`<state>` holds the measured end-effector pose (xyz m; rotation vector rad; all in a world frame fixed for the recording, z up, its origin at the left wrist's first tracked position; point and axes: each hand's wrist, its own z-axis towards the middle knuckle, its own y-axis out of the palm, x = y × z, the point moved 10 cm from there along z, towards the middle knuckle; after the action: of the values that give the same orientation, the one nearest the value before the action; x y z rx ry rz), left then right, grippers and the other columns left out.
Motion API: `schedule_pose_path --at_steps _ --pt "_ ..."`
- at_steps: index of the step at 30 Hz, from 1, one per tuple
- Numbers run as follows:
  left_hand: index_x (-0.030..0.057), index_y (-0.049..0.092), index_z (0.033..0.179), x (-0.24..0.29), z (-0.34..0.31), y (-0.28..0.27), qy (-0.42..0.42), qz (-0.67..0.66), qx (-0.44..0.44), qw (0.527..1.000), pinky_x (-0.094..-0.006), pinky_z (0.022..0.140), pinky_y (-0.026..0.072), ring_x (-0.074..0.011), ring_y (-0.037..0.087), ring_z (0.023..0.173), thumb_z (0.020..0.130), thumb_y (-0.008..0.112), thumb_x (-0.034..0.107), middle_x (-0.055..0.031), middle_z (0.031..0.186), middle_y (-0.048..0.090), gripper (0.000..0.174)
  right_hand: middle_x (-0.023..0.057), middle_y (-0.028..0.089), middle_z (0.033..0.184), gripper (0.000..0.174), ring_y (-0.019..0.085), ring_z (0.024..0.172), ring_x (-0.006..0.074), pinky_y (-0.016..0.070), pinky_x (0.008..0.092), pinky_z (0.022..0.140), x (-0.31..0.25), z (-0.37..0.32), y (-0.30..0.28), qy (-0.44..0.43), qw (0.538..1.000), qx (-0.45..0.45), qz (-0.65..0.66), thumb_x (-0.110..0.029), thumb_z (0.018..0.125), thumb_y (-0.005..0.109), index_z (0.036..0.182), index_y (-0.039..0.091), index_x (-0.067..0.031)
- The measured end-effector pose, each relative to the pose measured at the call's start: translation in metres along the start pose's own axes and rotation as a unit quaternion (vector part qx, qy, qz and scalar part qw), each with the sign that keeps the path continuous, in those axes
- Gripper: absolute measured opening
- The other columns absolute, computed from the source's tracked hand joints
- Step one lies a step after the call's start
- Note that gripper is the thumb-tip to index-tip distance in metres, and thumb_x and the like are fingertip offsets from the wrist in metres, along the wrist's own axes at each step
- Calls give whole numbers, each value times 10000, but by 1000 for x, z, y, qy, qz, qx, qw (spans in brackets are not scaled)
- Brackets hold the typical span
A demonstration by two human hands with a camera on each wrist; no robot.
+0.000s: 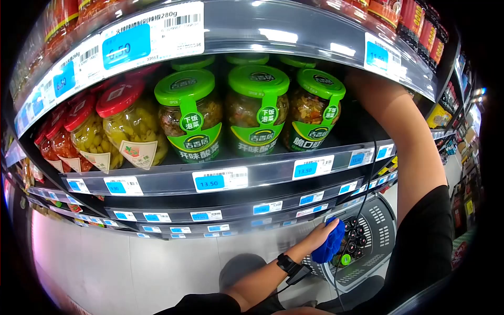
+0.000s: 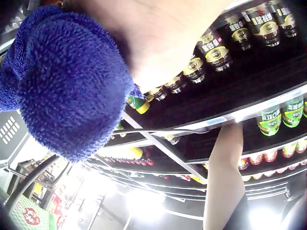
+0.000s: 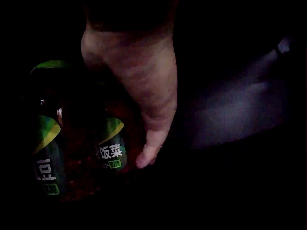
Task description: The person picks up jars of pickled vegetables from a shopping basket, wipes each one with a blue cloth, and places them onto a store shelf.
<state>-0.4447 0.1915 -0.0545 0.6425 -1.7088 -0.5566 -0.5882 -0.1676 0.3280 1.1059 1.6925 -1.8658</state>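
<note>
My left hand [image 1: 318, 237] grips a bunched blue cloth [image 1: 332, 244] above the basket; in the left wrist view the cloth [image 2: 72, 88] fills the upper left beside the hand [image 2: 160, 38]. My right arm reaches deep into the dark shelf, right of the green-lidded jars [image 1: 315, 110], and its hand is hidden in the head view. In the dim right wrist view, the right hand [image 3: 139, 79] holds a jar with a green label [image 3: 112, 148], the thumb down its right side; the other fingers are hidden. Another green-labelled jar [image 3: 47, 158] stands to the left.
Red-lidded jars [image 1: 128, 115] stand at the left of the shelf. The upper shelf's edge [image 1: 247, 26] hangs over the right forearm. A grey basket [image 1: 382, 223] with several dark-lidded jars and a green-lidded one sits below right. A black cable [image 1: 367, 189] hangs before the shelves.
</note>
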Motion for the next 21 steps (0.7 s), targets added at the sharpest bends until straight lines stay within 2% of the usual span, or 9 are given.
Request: schedule_pose_path --at_steps 6,9,13,14,15,17,18,19,21 --pt "24 599 1088 -7 5 -4 9 5 19 1000 -299 622 550 -160 669 700 971 507 595 -74 865 662 590 216 428 1479 690 427 1351 424 400 545 1072 13 0 3 3 1000 -2 0 -560 983 487 1480 399 -90" --pt "17 589 1113 -7 -1 7 -32 -39 -10 999 -310 629 560 -181 678 710 975 493 598 -89 893 667 605 216 431 1478 689 427 1351 420 402 542 1071 18 -4 3 -2 1000 -3 3 -560 982 487 1479 401 -90" --pt "57 590 1214 -26 4 22 -101 -243 -95 960 -386 782 584 -236 691 833 980 478 594 -123 1004 684 596 216 434 1475 688 427 1353 416 405 537 1070 20 -17 2 -8 1000 -8 2 -560 982 488 1478 404 -90" --pt "75 585 1257 -26 10 17 -84 -263 -96 956 -421 871 565 -271 685 943 978 465 605 -133 1089 683 610 216 435 1475 688 428 1353 415 406 536 1070 21 -23 1 -12 1000 -9 4 -560 982 488 1478 404 -90" --pt "50 613 1221 -18 4 14 -91 -271 -22 958 -383 831 569 -243 686 889 988 444 600 -105 1042 696 621 215 436 1474 688 428 1353 414 407 535 1070 21 -33 1 -15 1000 -9 7 -560 982 489 1478 405 -91" --pt "39 604 1228 -3 0 12 -56 -329 -90 938 -451 904 547 -313 673 999 996 403 586 -148 1138 679 627 215 438 1473 688 428 1354 412 408 533 1069 30 -59 -9 -29 999 -4 24 -560 981 489 1477 406 -91" --pt "13 514 1351 -2 1 11 -49 -368 -115 921 -484 998 494 -340 616 1137 1005 436 504 -190 1301 598 606 215 438 1473 687 428 1354 411 409 532 1069 28 -74 -9 -39 999 -6 31 -560 981 489 1477 407 -91" --pt "6 488 1376 43 -21 24 164 -282 -165 931 -506 1022 467 -378 595 1158 998 448 478 -200 1321 573 606 215 439 1472 687 428 1354 410 410 531 1069 28 -93 -11 -50 998 -4 41 -560 981 489 1477 408 -91" --pt "4 474 1386 20 1 27 50 -363 -225 903 -516 1038 444 -377 567 1187 986 497 418 -186 1306 576 575 215 441 1471 687 428 1355 408 411 528 1069 31 -140 -14 -73 995 4 62 -560 981 490 1476 409 -91"
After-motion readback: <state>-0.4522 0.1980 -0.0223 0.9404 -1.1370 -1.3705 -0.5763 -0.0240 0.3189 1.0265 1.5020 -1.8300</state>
